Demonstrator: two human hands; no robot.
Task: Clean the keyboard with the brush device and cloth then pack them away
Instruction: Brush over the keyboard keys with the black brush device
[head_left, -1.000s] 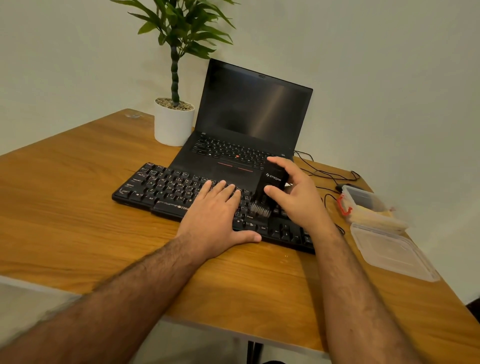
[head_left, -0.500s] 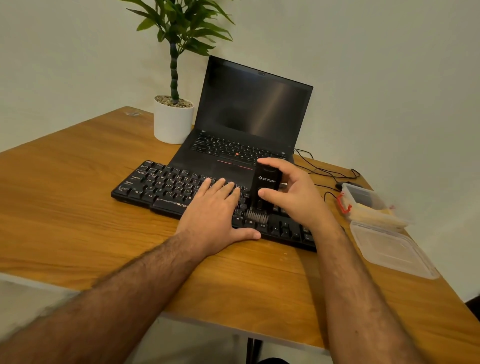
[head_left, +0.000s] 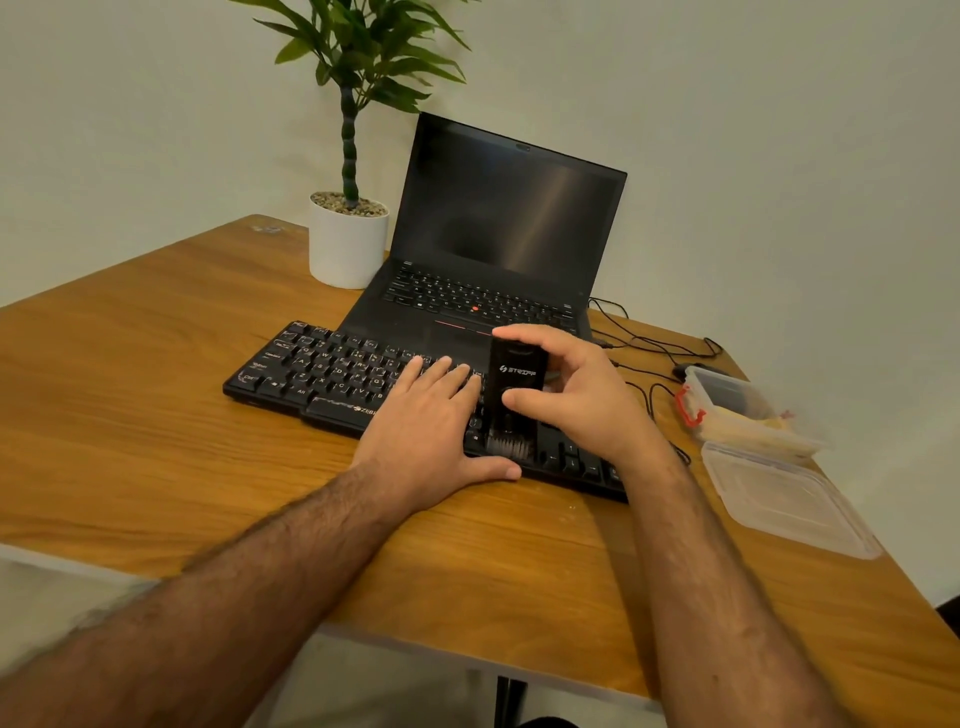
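A black keyboard (head_left: 322, 371) lies on the wooden table (head_left: 156, 415) in front of an open laptop. My left hand (head_left: 426, 431) rests flat on the keyboard's middle, fingers spread, holding nothing. My right hand (head_left: 582, 395) grips a black brush device (head_left: 517, 374) upright, with its bristles down on the keys near the keyboard's front edge, just right of my left thumb. A pale cloth (head_left: 753, 428) shows in the open plastic box at the right.
The black laptop (head_left: 498, 218) stands open behind the keyboard, screen dark. A potted plant (head_left: 347, 244) is at the back left. A clear box (head_left: 727, 400) with a red clip and its lid (head_left: 784, 499) sit at the right edge. Black cables (head_left: 644, 338) trail behind.
The brush device has moved slightly left and nearer along the keys and now stands more upright. My left hand stays flat on the keyboard.
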